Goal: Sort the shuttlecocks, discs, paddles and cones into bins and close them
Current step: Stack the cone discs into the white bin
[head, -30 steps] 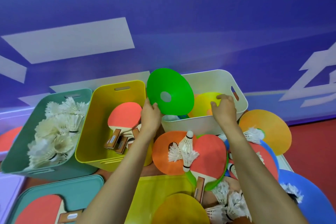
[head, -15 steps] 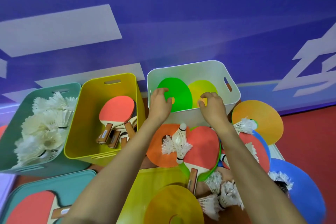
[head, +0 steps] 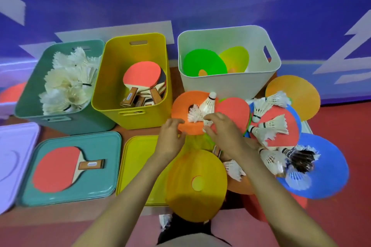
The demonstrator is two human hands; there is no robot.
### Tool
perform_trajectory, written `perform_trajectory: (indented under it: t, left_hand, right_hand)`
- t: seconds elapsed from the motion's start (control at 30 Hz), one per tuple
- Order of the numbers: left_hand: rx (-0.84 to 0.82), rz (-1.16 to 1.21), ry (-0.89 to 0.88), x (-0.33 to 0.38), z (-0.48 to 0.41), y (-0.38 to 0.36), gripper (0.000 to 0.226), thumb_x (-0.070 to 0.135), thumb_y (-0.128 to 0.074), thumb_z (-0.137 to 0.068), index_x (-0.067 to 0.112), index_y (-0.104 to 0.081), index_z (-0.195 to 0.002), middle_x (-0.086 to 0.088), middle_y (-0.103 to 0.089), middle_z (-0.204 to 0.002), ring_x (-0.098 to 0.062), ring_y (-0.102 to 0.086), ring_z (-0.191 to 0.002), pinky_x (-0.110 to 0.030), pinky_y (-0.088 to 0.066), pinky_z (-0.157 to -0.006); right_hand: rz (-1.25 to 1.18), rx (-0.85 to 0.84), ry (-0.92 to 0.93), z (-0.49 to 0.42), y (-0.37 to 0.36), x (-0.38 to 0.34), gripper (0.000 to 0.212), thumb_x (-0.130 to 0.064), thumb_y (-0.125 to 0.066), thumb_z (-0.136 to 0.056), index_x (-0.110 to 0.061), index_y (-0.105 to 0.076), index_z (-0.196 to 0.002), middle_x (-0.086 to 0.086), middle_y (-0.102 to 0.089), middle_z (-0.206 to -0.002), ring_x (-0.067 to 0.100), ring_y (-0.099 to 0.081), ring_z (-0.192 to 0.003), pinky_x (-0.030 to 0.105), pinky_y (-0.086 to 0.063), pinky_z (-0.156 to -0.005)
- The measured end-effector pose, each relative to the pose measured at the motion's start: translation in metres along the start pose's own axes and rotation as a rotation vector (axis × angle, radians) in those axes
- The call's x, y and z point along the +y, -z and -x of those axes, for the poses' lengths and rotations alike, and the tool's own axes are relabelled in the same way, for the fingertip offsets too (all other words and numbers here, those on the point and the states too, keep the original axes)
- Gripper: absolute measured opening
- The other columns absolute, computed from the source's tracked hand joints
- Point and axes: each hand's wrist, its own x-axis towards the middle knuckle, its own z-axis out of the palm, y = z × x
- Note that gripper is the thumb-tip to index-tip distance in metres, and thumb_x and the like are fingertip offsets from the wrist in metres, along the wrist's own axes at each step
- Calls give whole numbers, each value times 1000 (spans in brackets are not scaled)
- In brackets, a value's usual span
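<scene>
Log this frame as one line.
phase: sorting | left hand: at orange disc edge | right hand: at shuttlecocks on it | grips: unclear | white bin: green disc inside

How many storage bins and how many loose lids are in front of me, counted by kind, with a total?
Bins: 3 (teal bin, yellow bin, white bin)
Lids: 3 (lavender lid, teal lid, yellow lid)
Total: 6
A lavender shape cut off at the left edge is not counted.
</scene>
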Motion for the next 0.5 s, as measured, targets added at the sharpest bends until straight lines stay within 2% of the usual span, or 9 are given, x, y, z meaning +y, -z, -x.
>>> perform_trajectory:
  t: [0.13, 0.2, 0.37, 0.43, 0.5]
  left_hand:
    - [-240, -98, 260, -32, 36, -12, 49, 20, -67, -84, 9, -50, -128, -15, -48, -128, -33, -47, -118, -34, -36, -94]
    - [-326, -132, 334, -42, 50, -19, 52, 25, -67, -85, 10, -47, -130, -17, -48, -127, -34, -48, -117, -35, -38, -93]
    - [-465, -171, 458, -59, 67, -31, 52, 28, -66, -83, 8, -45, -127, -17, -57, -122, -34, -55, -112, -38, -44, -84]
    - [-460, -109, 499, -62, 72, -33, 47, 22, -71, -80, 7, -51, -119, -15, -61, -118, -32, -58, -108, -36, -46, -80]
    - [-394, -8, 528, -64, 75, -33, 35, 16, -76, -74, 11, -58, -104, -13, -66, -108, -29, -62, -100, -34, -46, -74]
  right_hand:
    - [167, -315, -184, 26, -30, 10, 47, -32, -58, -91, -13, -45, -132, 9, -47, -130, 27, -45, -119, 35, -43, -92]
    - [237, -404, -255, 31, -39, 14, 50, -34, -59, -89, -11, -44, -131, 12, -44, -130, 30, -45, -119, 36, -44, -91]
    - [326, -441, -328, 37, -53, 17, 41, -28, -65, -86, -7, -47, -117, 15, -38, -131, 34, -52, -109, 40, -50, -80]
    - [351, -419, -345, 40, -55, 16, 33, -16, -62, -87, -6, -47, -115, 16, -46, -127, 35, -58, -101, 40, -51, -75]
    - [330, -371, -357, 42, -56, 15, 25, -6, -55, -88, -6, -49, -112, 17, -56, -115, 35, -61, -95, 38, -50, -71]
